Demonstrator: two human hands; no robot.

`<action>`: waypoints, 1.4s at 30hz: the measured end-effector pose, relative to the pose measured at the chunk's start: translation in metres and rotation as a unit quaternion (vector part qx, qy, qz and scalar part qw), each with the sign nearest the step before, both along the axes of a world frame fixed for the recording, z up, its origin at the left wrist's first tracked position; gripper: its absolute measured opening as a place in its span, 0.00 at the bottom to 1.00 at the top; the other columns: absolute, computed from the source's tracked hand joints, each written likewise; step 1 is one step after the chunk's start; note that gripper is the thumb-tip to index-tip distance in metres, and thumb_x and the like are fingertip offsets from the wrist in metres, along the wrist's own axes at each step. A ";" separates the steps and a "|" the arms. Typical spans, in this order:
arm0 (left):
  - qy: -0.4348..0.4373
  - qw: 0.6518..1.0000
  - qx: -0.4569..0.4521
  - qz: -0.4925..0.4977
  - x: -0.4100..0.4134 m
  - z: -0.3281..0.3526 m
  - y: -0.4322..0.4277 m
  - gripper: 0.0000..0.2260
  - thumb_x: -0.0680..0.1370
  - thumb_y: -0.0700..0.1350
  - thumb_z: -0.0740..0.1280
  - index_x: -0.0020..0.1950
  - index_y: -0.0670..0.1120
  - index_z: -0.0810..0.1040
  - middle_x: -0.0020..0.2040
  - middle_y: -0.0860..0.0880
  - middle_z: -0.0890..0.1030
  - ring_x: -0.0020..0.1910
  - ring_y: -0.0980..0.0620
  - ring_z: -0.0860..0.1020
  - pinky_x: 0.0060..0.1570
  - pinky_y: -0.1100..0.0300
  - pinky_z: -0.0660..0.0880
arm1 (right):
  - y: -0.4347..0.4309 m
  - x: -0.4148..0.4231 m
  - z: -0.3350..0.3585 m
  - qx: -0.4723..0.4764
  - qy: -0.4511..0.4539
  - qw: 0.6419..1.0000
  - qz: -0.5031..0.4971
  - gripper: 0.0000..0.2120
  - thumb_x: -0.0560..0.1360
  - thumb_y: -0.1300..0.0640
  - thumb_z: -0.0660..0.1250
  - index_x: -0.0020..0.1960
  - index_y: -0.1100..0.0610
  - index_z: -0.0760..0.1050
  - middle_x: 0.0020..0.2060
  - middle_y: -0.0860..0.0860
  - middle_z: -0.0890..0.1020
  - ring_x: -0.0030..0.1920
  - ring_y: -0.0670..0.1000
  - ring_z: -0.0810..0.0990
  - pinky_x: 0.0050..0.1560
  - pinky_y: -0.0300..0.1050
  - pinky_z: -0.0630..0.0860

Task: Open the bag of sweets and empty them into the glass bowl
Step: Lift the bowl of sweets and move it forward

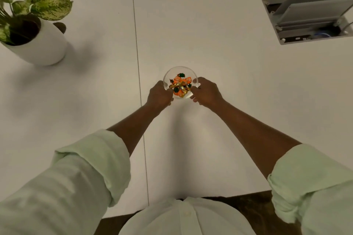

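Note:
A small clear glass bowl [180, 69] stands on the white table [219, 47] in front of me. Inside it lie several wrapped sweets [180, 84] in orange, gold and dark green. My left hand [159, 96] grips the bowl's left side, fingers curled around the wall. Gripping the right side is my right hand [206, 91], with its thumb over the rim. No sweet bag shows anywhere in the head view.
A potted plant [36, 44] in a white pot stands at the far left. An open cable hatch [309, 17] with a raised grey lid is set into the table at the far right. A seam [138, 74] runs down the table just left of the bowl.

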State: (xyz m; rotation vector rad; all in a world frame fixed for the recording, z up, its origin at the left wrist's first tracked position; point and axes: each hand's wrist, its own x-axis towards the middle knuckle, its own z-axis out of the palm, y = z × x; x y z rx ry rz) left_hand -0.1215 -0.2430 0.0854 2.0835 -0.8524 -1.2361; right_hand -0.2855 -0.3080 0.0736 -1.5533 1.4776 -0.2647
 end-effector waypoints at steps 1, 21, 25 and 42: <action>-0.003 1.000 -0.005 0.001 0.006 0.005 -0.010 0.14 0.81 0.42 0.61 0.67 0.41 0.71 0.54 0.38 0.82 0.34 0.54 0.77 0.18 0.72 0.66 | -0.010 0.006 0.005 -0.006 -0.005 1.000 -0.002 0.12 0.79 0.56 0.63 0.62 0.56 0.75 0.41 0.56 0.86 0.32 0.49 0.84 0.30 0.38 0.74; -0.025 0.999 -0.021 0.030 0.116 -0.017 -0.206 0.14 0.80 0.45 0.62 0.64 0.43 0.72 0.46 0.41 0.85 0.34 0.51 0.78 0.26 0.62 0.69 | -0.211 0.122 -0.015 -0.027 -0.015 0.999 0.013 0.13 0.80 0.56 0.60 0.63 0.57 0.74 0.39 0.55 0.85 0.34 0.51 0.83 0.34 0.44 0.78; -0.014 0.999 -0.008 0.038 0.129 -0.040 -0.228 0.13 0.80 0.45 0.62 0.63 0.43 0.72 0.46 0.40 0.85 0.34 0.49 0.78 0.27 0.61 0.69 | -0.235 0.138 -0.038 -0.020 0.001 1.000 0.014 0.13 0.81 0.56 0.59 0.63 0.58 0.74 0.42 0.57 0.86 0.35 0.53 0.83 0.37 0.47 0.79; -0.010 0.999 -0.005 0.038 0.155 -0.100 -0.274 0.12 0.81 0.45 0.61 0.63 0.43 0.72 0.47 0.41 0.84 0.35 0.50 0.78 0.29 0.61 0.70 | -0.280 0.165 -0.090 -0.004 0.002 1.000 0.002 0.11 0.82 0.55 0.59 0.60 0.58 0.75 0.45 0.59 0.86 0.34 0.53 0.82 0.36 0.45 0.77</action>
